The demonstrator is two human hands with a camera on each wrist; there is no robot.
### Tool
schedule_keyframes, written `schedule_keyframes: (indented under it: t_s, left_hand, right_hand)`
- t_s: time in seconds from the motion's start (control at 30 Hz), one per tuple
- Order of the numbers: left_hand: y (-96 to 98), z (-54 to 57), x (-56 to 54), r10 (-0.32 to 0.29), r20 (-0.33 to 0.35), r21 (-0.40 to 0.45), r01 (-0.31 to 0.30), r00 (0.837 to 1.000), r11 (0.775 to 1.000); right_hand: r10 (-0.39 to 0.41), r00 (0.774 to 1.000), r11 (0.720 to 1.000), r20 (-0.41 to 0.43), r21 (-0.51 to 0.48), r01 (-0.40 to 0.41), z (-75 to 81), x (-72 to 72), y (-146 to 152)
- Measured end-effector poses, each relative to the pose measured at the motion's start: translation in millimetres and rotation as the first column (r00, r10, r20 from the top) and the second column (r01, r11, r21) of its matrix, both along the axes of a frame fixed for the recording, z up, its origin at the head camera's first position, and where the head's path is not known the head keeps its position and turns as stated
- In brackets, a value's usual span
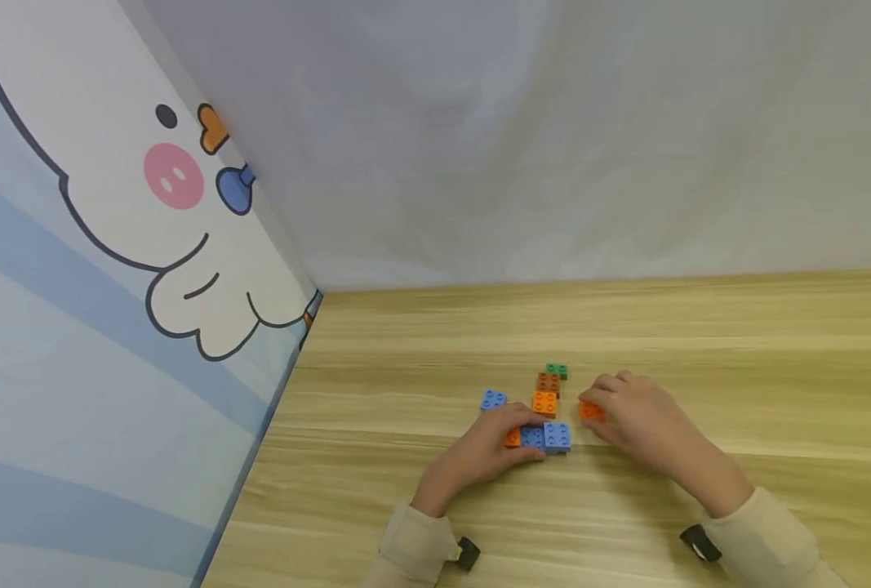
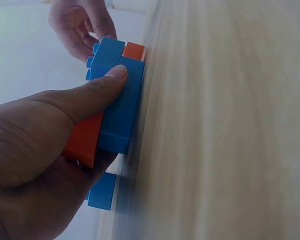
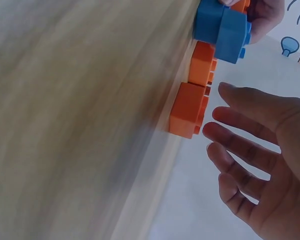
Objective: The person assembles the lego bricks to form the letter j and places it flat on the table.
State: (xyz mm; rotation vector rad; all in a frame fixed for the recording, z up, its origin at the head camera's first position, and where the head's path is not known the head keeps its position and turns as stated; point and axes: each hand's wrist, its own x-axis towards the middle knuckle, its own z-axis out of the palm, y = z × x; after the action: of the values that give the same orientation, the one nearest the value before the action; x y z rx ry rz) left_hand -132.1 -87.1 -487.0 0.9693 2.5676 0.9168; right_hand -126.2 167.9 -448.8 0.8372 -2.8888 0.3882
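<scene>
My left hand [image 1: 482, 445] grips a small build of toy building bricks, its thumb along the near side. In it, a long blue brick [image 2: 121, 107] carries an orange brick [image 2: 85, 140] at one end and another blue brick [image 1: 557, 437] at the other. Around a loose orange brick [image 1: 592, 411] on the table hovers my right hand [image 1: 637, 420]. In the right wrist view, its fingers [image 3: 240, 142] are spread and loosely bent, with a gap between them and that orange brick.
Beyond the build, an orange brick [image 1: 544, 403], a brown brick [image 1: 548, 382] and a green brick [image 1: 557, 371] stand in a line on the wooden table [image 1: 699, 343]. A separate blue brick [image 1: 493, 399] lies behind my left hand. A pale wall [image 1: 553, 147] rises at the table's back edge.
</scene>
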Motion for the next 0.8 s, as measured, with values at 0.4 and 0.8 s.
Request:
schedule_keyframes:
  t_s: [0.4, 0.8]
  left_hand:
    - [-1.9, -0.6, 1.9, 0.006, 0.004, 0.004, -0.006, 1.0, 1.0]
    - [-0.1, -0.6, 0.9, 0.019, 0.02, -0.015, -0.019, 1.0, 1.0]
  right_hand:
    - [-0.02, 0.998, 1.0, 0.059, 0.019, 0.019, -9.4, -10.8, 8.3]
    - [-0.011, 0.998, 1.0, 0.068, 0.002, 0.011, -14.4, -17.6, 9.7]
